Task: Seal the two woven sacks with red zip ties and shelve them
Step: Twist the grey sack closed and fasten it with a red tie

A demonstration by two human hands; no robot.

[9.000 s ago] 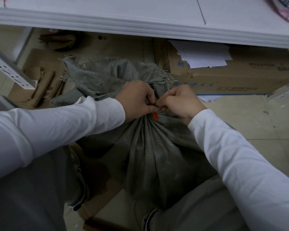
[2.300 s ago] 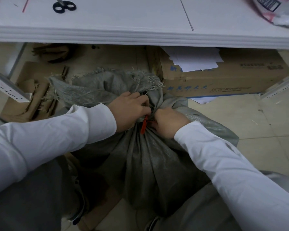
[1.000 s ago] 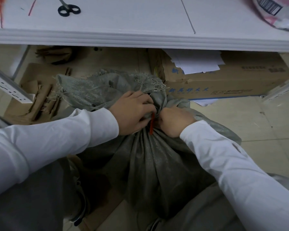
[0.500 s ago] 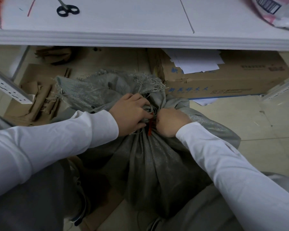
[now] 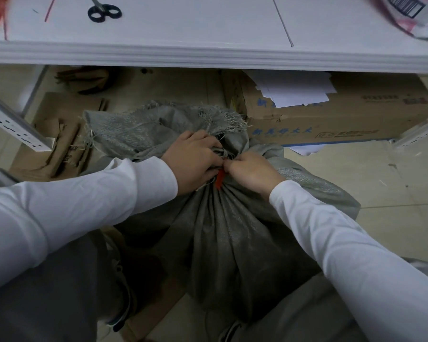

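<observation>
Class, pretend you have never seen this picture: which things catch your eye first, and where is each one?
Two hands meet in the middle of the picture: the left hand grips the gathered neck of a grey sack, and the right hand pinches a red zip tie there. Black scissors lie on the white shelf at top left.

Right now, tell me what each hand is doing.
Left hand: grips the gathered neck of the sack.
Right hand: pinches the red zip tie there.
</observation>
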